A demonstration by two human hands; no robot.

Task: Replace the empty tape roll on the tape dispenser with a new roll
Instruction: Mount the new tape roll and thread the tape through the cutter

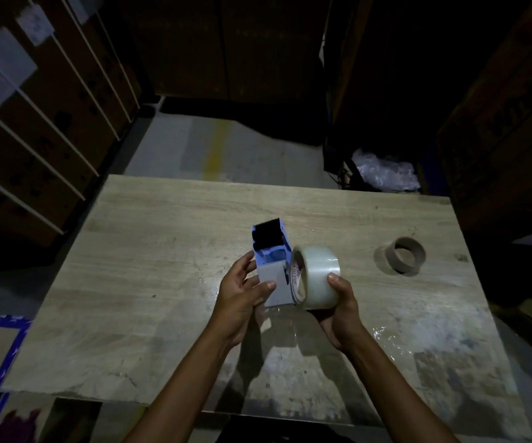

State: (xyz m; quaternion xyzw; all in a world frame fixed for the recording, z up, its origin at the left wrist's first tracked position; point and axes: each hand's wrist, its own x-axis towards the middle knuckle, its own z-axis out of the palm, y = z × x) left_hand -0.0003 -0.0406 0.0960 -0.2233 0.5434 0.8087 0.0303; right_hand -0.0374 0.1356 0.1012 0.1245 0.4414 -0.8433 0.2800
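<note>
At the far left, stacked cardboard boxes with white straps are standing off the table's left edge, and a blue-edged board is lying on the floor near the table's near-left corner. The wooden table is spreading wide across the middle, and its left half is lying bare from the left edge up to the hands.

The left hand is gripping the tape dispenser from its left side, thumb pressing on the pale near face, fingers curling behind. The dispenser is being held above the middle of the table, its toothed cutting edge pointing to the far side.

Just right of it, touching its right side, the new tape roll is standing on edge, its open core facing left toward the dispenser. The right hand is cupping the roll from below and the near side, thumb resting on its outer band.

Farther right, well apart from the hands, the empty cardboard core is sitting on the table with bare wood all around it, short of the right edge. Beyond the table's far-right corner, crumpled clear plastic is lying on the floor.
</note>
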